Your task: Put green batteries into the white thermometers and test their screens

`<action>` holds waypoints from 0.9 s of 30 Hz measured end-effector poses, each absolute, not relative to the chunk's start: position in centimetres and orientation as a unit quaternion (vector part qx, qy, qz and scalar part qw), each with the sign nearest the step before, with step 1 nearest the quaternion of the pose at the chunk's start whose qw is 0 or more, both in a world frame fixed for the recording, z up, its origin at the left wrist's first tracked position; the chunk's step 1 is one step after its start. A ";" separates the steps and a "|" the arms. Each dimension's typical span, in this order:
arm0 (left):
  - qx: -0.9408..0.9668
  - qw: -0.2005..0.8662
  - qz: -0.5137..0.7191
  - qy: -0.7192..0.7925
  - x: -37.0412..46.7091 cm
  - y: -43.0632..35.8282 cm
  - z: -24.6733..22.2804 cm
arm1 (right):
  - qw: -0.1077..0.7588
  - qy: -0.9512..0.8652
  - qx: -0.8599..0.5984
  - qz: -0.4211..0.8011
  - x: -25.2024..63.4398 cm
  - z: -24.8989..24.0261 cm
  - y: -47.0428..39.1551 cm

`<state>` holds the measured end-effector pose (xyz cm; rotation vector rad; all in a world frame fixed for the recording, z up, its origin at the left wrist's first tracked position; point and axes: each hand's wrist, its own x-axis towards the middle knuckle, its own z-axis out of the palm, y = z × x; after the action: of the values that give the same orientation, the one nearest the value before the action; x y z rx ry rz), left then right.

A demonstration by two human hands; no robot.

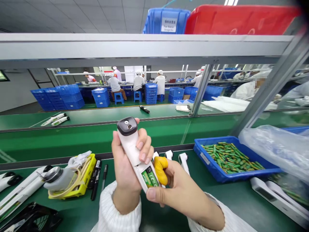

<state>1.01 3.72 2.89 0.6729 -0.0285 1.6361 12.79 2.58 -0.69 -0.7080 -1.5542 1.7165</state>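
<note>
A white handheld device (129, 146) with a black top end is tilted in the middle of the head view. My left hand (127, 164) wraps round its body, fingers closed. Green batteries (150, 177) lie side by side in the open compartment at its lower end. My right hand (172, 183) is closed at that lower end, its thumb touching the edge beside the batteries. A yellow cover (160, 167) sits on a finger of my right hand. Whether that hand also holds a small part is hidden.
A blue bin (212, 174) of green batteries stands at right, near a plastic bag (272, 148) and white devices (277, 196). A yellow tray (90, 174) with a bottle (59, 178), pens (96, 180) and more devices (26, 187) lie left. A metal shelf frame (145, 48) spans above.
</note>
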 end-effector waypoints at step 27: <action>0.519 0.332 0.634 0.467 0.8 4.5 1.3 | -0.001 -0.549 -0.834 0.058 44.8 -9.8 1.8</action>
<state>0.82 4.54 1.30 1.3557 1.2213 1.6564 44.84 1.82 -9.76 -2.6203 -1.7264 0.1810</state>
